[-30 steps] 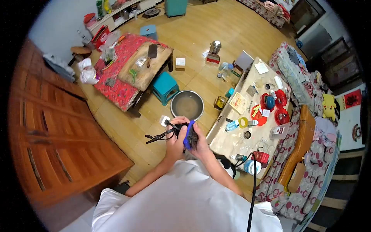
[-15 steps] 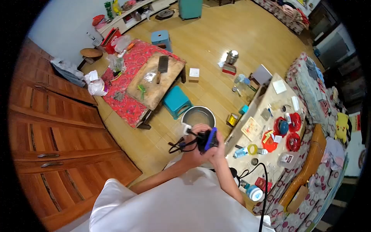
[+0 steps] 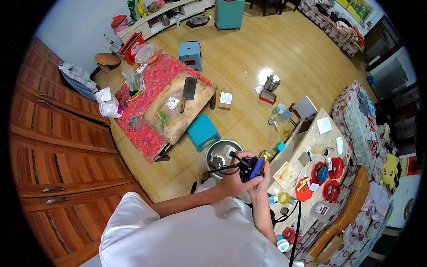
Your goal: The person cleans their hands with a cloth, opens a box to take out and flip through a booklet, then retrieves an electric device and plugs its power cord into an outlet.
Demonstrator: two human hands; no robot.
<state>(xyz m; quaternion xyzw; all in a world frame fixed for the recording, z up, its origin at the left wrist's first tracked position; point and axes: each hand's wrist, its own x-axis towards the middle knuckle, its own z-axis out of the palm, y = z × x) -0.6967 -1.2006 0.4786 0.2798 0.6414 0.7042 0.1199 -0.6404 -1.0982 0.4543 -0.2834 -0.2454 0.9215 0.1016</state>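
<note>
My left hand (image 3: pixel 235 181) is wrapped round a bundle of black cable (image 3: pixel 224 169) with a white plug (image 3: pixel 232 152) at its upper end. My right hand (image 3: pixel 261 183) grips a dark object with a blue-purple edge (image 3: pixel 259 167), pressed against the cable bundle. Both hands touch each other in front of my body. Just beyond them, a metal basin (image 3: pixel 213 153) stands on the floor, partly hidden by the cable and plug. What the dark object is, I cannot make out.
Left of centre, a table with a red cloth (image 3: pixel 151 140) bears a wooden board (image 3: pixel 178 89) and a cleaver (image 3: pixel 189 89). A teal stool (image 3: pixel 203 132) is beside it. The long table (image 3: pixel 284 171) at right holds jars and red dishes. A wooden cabinet (image 3: pixel 66 160) stands at left.
The view has shifted, and both hands with the cable and dark object now appear further right. The plug has come in front of the basin. Both hands keep their hold.
</note>
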